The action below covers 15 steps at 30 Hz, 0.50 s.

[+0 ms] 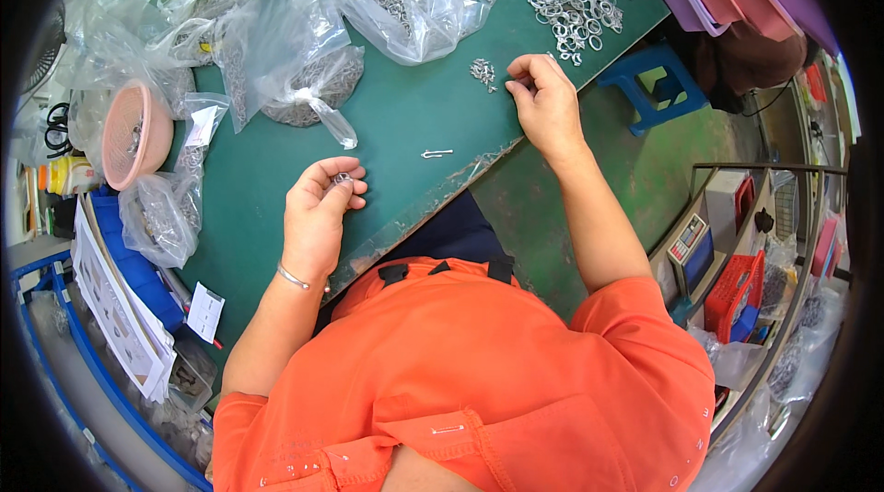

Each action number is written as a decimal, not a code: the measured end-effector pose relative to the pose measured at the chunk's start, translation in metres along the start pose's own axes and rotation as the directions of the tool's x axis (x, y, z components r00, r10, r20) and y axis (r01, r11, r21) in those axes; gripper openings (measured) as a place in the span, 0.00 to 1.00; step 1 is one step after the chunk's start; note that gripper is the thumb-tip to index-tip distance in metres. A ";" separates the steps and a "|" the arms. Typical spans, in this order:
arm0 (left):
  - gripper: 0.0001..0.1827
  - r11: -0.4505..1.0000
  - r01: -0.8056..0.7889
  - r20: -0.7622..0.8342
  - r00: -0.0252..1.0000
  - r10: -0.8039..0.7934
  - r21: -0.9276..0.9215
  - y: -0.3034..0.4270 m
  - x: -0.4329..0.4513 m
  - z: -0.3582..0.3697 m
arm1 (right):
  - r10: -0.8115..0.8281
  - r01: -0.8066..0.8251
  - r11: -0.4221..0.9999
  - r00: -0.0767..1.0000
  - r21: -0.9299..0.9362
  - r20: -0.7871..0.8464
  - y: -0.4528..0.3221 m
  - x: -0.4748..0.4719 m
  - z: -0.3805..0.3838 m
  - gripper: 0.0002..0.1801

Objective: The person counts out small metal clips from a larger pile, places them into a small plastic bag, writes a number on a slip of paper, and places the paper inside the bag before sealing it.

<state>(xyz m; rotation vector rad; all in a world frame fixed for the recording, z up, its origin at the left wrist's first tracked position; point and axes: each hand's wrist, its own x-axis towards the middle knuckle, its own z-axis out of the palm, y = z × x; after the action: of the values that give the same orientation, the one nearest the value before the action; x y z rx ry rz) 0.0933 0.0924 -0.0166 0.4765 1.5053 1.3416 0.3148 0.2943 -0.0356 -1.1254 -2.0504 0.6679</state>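
My left hand [323,198], with a bangle on its wrist, pinches a small metal ring-like part [342,178] between thumb and fingers over the green tabletop [394,119]. My right hand [542,95] is over the table's near edge, its thumb and index finger bent towards each other; whether something small sits between them cannot be told. Just left of its fingertips lies a little heap of small metal pieces [483,73]. Beyond that hand a larger pile of metal rings and clasps [577,17] is spread out. A thin forked metal piece [436,154] lies alone between the hands.
Clear plastic bags of metal parts [314,88] crowd the table's far and left sides. A pink plastic basket [138,136] stands at the left, above a blue bin [131,257] and papers. At the right are a blue stool [652,88] and a shelf with a red basket [733,299].
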 end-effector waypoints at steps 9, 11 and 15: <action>0.10 0.972 0.137 0.106 0.987 -0.118 -0.191 0.005 0.005 -0.006 | -0.212 0.251 0.928 0.963 -0.274 0.163 -0.015 0.001 0.021 0.17; 0.11 0.973 0.140 0.116 0.986 -0.120 -0.184 0.007 0.005 -0.004 | -0.228 0.281 0.900 0.955 -0.333 0.192 -0.016 0.004 0.026 0.12; 0.08 0.965 -0.112 0.035 0.994 0.106 0.238 0.010 0.005 0.000 | -0.179 0.260 0.896 0.953 -0.360 0.243 -0.010 0.013 0.028 0.06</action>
<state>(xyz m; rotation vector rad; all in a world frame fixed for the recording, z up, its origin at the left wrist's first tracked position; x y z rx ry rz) 0.0880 0.0989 -0.0099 0.7346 1.6515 1.2383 0.2834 0.2979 -0.0418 -1.0433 -2.5211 0.2736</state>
